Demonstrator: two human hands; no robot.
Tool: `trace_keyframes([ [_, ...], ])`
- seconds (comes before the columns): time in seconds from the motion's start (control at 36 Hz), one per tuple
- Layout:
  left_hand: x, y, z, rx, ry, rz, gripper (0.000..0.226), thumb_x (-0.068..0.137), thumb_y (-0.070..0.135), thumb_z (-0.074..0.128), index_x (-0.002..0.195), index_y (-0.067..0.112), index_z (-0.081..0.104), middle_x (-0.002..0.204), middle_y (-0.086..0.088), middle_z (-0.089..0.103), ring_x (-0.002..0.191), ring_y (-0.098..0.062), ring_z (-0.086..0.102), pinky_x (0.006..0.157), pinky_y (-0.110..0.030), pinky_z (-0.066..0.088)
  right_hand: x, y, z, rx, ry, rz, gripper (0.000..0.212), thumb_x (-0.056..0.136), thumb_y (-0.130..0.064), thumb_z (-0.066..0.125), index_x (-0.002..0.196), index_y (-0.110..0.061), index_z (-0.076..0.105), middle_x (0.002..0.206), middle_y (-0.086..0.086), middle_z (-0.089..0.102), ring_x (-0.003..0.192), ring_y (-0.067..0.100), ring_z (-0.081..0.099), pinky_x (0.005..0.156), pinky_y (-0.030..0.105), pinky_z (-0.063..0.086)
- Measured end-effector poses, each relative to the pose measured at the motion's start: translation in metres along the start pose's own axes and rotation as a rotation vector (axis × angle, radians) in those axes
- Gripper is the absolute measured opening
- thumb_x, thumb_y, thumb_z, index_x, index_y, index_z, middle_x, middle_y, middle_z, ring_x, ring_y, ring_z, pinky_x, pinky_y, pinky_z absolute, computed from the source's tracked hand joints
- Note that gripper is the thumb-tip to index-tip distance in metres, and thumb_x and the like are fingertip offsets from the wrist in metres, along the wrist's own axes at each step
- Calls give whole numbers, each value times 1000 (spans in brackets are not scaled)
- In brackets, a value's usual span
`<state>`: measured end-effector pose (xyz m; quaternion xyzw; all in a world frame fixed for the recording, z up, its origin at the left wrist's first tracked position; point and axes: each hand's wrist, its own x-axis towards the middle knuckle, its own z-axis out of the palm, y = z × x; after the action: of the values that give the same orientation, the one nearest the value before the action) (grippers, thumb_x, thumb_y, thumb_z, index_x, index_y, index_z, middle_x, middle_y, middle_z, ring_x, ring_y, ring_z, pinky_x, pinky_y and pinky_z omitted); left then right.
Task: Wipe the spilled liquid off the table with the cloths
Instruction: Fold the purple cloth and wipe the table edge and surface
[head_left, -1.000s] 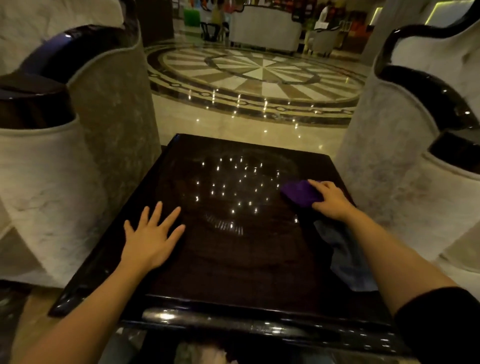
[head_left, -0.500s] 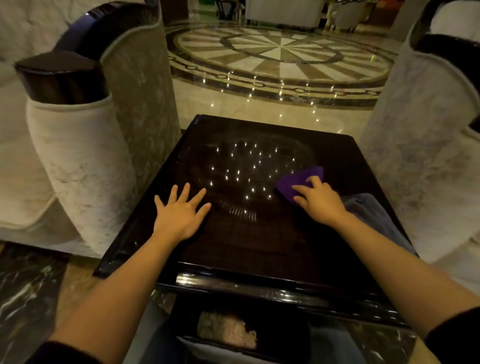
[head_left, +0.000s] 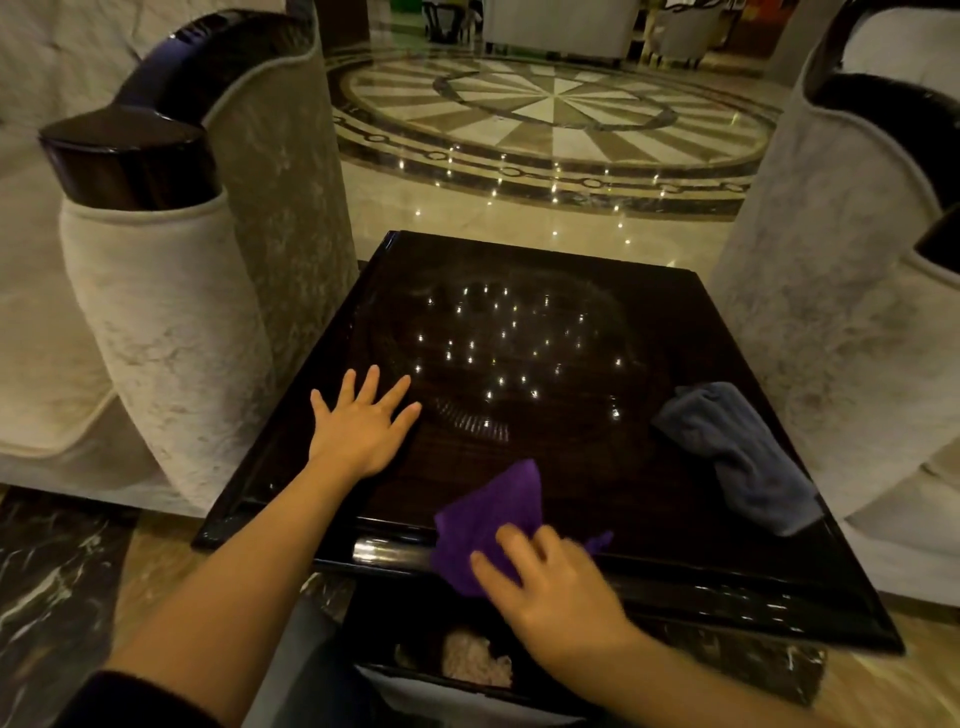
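A dark glossy square table (head_left: 519, 457) fills the middle of the head view, with ceiling lights reflected in it; I cannot make out any liquid on it. My left hand (head_left: 363, 426) lies flat on the table's left side, fingers spread, holding nothing. My right hand (head_left: 550, 592) presses a purple cloth (head_left: 488, 514) at the table's near edge; the cloth hangs partly over that edge. A grey-blue cloth (head_left: 737, 452) lies crumpled along the table's right side, apart from both hands.
Pale upholstered armchairs with dark glossy arm tops stand close on the left (head_left: 171, 312) and right (head_left: 852, 322) of the table. A dark bin with crumpled paper (head_left: 472, 660) sits under the near edge. A polished patterned marble floor (head_left: 556, 114) stretches beyond the table.
My right hand dragged the purple cloth from the table's right-middle back to the near edge. The grey-blue cloth is now fully uncovered. My left hand stayed flat in place.
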<state>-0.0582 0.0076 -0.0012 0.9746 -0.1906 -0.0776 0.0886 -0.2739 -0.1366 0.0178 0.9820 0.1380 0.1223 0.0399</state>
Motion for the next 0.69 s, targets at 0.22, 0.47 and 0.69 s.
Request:
trace_keyframes([
  [0.22,-1,0,-1,-1,-11,2,54,92,55,15,142,39,4,156,-2,-4,142,-26,-10,111,-58,-4,-28,-29,-3,140,-85,-7,16,62,-40,55,71,-42,68,79,-14,73,55,5,63,44,15,50],
  [0.47,-1,0,-1,-6,-22,0,54,92,55,14,142,39,4,156,-2,-4,142,-27,-10,111,-58,-4,-39,27,-47,709,-121,225,24,83,-43,57,105,-35,63,112,-11,47,95,-23,45,83,-3,32],
  [0.69,-1,-1,-1,-18,-13,7,54,92,56,13,142,39,4,157,-1,-4,142,-26,-9,111,-58,-3,-25,83,-63,1634,103,747,22,70,-20,55,81,-23,75,82,-3,76,75,9,70,58,15,54],
])
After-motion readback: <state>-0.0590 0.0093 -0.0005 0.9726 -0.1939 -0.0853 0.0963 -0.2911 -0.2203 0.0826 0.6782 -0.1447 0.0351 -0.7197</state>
